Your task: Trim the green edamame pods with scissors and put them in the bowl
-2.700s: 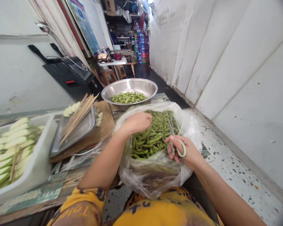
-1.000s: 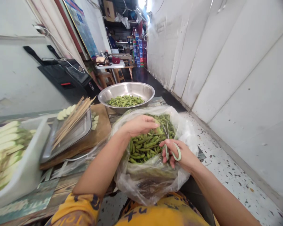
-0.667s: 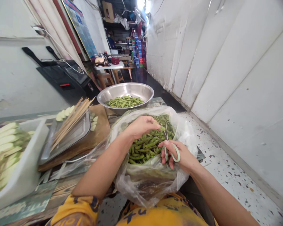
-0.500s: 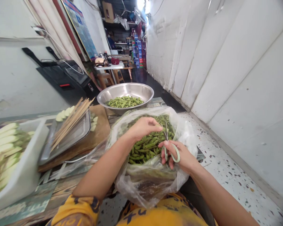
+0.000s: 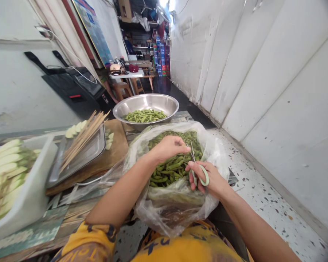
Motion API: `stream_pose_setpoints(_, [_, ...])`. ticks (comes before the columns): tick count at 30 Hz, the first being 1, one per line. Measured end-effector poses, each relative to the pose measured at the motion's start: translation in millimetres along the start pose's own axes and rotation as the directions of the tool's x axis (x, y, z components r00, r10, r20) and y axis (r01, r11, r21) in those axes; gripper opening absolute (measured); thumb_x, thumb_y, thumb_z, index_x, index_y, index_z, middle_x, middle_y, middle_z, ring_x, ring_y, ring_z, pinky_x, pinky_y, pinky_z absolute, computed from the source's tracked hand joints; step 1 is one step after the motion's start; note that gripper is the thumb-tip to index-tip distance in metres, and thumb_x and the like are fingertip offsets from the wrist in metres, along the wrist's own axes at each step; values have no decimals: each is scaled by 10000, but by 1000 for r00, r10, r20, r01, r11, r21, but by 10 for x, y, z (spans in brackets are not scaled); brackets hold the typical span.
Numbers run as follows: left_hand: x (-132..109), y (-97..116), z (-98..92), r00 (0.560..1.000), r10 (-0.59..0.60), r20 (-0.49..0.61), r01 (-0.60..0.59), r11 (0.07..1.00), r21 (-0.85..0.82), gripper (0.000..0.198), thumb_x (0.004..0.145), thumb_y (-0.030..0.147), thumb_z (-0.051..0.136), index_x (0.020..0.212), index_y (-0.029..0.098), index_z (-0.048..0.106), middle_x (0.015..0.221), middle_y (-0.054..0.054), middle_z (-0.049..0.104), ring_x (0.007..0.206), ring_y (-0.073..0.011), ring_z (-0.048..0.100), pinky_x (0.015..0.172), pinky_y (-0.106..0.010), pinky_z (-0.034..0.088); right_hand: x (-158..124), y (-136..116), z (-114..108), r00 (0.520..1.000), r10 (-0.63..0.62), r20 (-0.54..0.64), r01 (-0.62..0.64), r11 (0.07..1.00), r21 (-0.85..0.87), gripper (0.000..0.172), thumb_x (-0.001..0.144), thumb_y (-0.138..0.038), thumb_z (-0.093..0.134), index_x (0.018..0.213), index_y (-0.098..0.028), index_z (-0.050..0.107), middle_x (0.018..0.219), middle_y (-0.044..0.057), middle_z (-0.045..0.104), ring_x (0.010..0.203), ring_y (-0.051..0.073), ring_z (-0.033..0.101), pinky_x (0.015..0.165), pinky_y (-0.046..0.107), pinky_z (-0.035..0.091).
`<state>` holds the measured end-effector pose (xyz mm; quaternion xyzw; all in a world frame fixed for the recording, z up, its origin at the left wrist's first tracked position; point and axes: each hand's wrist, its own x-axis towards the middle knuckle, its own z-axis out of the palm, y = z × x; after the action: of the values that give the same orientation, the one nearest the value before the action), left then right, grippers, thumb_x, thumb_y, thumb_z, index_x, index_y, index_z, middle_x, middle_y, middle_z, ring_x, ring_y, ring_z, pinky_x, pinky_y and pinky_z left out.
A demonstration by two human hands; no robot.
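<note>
Table (image 5: 71, 214): we see it run along our left, from nine o'clock up to twelve, carrying everything but the bag.
White tub (image 5: 30, 196): at nine o'clock, filled with pale sliced vegetables.
Plastic bag (image 5: 177, 207): at the centre, just before our lap, open at the top and full of green pods (image 5: 169, 171).
Steel bowl (image 5: 146, 107): at twelve o'clock beyond the bag, with a shallow layer of pods inside.
Metal tray (image 5: 82, 156): at ten o'clock on a wooden board, skewers (image 5: 83, 136) lying across it.
Left hand (image 5: 168, 147): over the bag, fingers pinched on one pod.
Right hand (image 5: 207, 178): at the bag's three o'clock rim, fingers clenched through the handles of the scissors (image 5: 198, 171), blades pointing up to the held pod.
</note>
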<state>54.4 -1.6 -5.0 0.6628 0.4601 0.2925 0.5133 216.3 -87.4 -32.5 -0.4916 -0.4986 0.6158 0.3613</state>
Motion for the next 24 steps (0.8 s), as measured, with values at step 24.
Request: stream_pose_setpoints(24, [2, -26, -81, 991, 37, 128, -122, 646, 753, 208, 725, 351, 590, 799, 187, 694, 804, -47, 682, 737, -184, 590, 620, -252, 396, 0, 16, -56, 1000, -29, 2, 28, 973, 228, 448, 801, -567, 611, 885, -128, 586, 621, 5, 557, 505, 122, 574, 327, 166, 412])
